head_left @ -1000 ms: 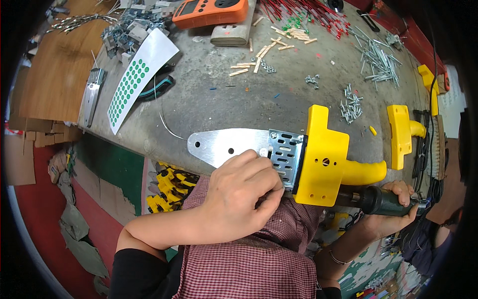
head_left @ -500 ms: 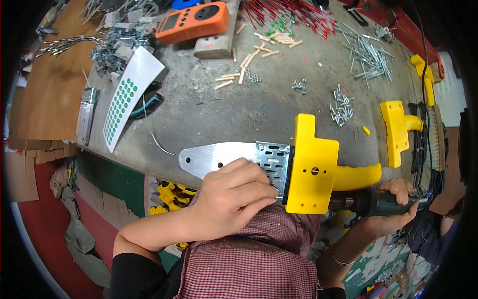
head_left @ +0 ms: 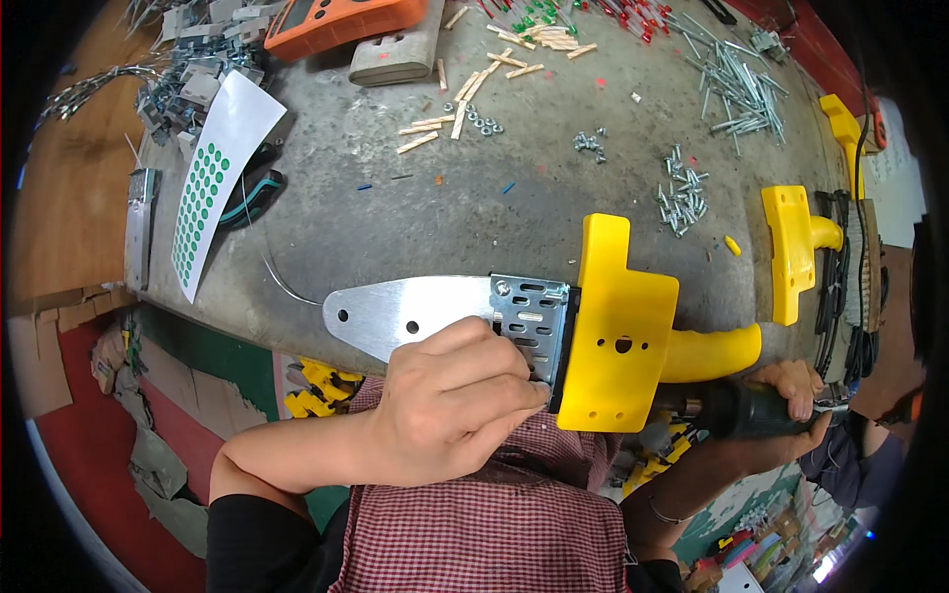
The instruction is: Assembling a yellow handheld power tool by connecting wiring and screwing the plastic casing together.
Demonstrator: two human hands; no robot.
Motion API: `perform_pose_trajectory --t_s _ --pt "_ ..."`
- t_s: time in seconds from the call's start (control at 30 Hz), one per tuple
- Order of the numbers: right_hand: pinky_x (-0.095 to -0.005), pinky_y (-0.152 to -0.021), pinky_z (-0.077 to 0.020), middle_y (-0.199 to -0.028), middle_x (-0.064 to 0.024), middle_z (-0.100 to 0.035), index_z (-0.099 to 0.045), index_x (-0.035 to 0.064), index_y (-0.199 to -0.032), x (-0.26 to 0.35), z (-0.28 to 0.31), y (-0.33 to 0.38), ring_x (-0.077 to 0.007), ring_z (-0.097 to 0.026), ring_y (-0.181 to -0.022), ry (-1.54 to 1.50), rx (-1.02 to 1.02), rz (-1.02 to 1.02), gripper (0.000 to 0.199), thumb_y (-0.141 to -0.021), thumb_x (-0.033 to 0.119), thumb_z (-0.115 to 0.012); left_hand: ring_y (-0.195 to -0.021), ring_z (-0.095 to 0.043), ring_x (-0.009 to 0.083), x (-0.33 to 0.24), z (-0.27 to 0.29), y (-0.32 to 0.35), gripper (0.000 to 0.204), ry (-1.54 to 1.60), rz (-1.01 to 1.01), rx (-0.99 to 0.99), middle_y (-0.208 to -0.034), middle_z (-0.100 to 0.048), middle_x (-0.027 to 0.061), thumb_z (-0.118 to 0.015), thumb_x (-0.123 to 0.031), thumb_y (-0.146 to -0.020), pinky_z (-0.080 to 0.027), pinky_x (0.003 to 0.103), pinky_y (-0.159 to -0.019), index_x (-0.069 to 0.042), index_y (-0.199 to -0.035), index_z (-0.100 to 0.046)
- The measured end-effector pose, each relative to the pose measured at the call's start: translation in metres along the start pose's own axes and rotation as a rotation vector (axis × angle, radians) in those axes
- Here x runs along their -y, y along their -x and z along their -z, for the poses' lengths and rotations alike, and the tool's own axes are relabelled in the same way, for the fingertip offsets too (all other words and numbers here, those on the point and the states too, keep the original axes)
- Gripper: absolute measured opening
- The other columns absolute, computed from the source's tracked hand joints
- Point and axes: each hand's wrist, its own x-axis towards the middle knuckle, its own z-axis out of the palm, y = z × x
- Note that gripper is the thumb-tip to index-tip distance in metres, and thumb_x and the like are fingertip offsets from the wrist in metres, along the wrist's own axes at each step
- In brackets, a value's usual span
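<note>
A flat tool lies along the bench's near edge, with a tapered silver metal plate (head_left: 420,304), a slotted metal cover (head_left: 534,314) and a yellow plastic handle housing (head_left: 623,346). My left hand (head_left: 460,395) rests over the plate and cover, fingers closed and fingertips pinched at the cover's lower edge. What sits between those fingertips is too small to make out. My right hand (head_left: 796,390) is wrapped round a dark green electric screwdriver (head_left: 746,407), below the yellow grip. The screwdriver's tip is behind the yellow housing.
Loose screws (head_left: 682,193), nuts (head_left: 590,145), long bolts (head_left: 746,94) and pale sticks (head_left: 465,104) are scattered on the bench. Another yellow housing (head_left: 788,252) lies right. An orange multimeter (head_left: 346,22), a sheet of green dots (head_left: 222,178) and pliers (head_left: 259,198) are at left.
The view has shifted a little, so the bench items appear moved, mostly left and up. Both hands keep their holds, and the tool has tilted slightly.
</note>
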Motion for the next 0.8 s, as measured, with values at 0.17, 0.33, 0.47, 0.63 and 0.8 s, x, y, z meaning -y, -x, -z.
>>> perform_pose_trajectory --t_s 0.17,0.33,0.47,0.63,0.8 --pt "-0.0327 -0.077 -0.0414 -0.074 0.0014 -0.043 -0.046 0.0073 -0.098 0.005 -0.006 0.002 -0.0113 -0.045 -0.068 0.023 -0.048 0.027 0.023 -0.087 0.024 -0.058 -0.062 -0.056 0.0205 -0.003 0.002 -0.009 0.016 -0.024 0.006 0.042 -0.073 -0.062 0.0052 -0.077 -0.003 -0.064 -0.042 0.031 -0.056 -0.005 -0.078 -0.071" --pt "-0.0335 -0.071 -0.0432 -0.074 -0.0013 -0.045 -0.047 0.0038 -0.108 0.040 -0.052 -0.024 -0.0144 -0.045 -0.063 0.459 -0.078 -0.066 0.039 -0.093 0.040 -0.053 -0.079 -0.060 0.0252 -0.008 0.021 -0.009 0.027 -0.167 0.002 0.053 -0.086 -0.065 0.0077 -0.080 -0.019 -0.067 -0.047 0.037 -0.071 -0.005 -0.089 -0.071" --pt "-0.0367 -0.079 -0.0473 -0.096 -0.0112 -0.059 -0.047 -0.0019 -0.129 0.150 -0.059 -0.078 -0.0181 -0.058 -0.079 1.667 -0.303 -0.290 0.054 -0.093 0.036 -0.060 -0.104 -0.054 0.0362 -0.006 0.039 -0.010 0.071 -0.662 -0.027 0.158 -0.116 -0.058 0.0158 -0.074 -0.050 -0.071 -0.045 0.045 -0.082 -0.007 -0.124 -0.058" --pt "-0.0346 -0.096 -0.0417 -0.121 -0.0209 -0.058 -0.043 -0.0033 -0.135 0.200 0.020 -0.120 -0.0290 -0.056 -0.110 2.528 -0.080 0.288 0.058 -0.086 0.018 -0.067 -0.102 -0.056 0.0358 0.017 0.037 0.006 0.067 -0.622 -0.093 0.149 -0.119 -0.058 0.0176 -0.072 -0.052 -0.073 -0.045 0.045 -0.082 -0.007 -0.120 -0.060" --pt "-0.0415 -0.094 -0.0441 -0.124 -0.0231 -0.058 -0.052 0.0007 -0.130 0.181 0.014 -0.099 -0.0385 -0.056 -0.113 2.847 -0.148 0.198 0.051 -0.083 0.013 -0.068 -0.075 -0.064 0.0261 0.000 0.075 -0.015 0.056 -0.602 -0.372 0.149 -0.095 -0.067 0.0126 -0.071 -0.050 -0.074 -0.049 0.033 -0.064 -0.003 -0.103 -0.065"
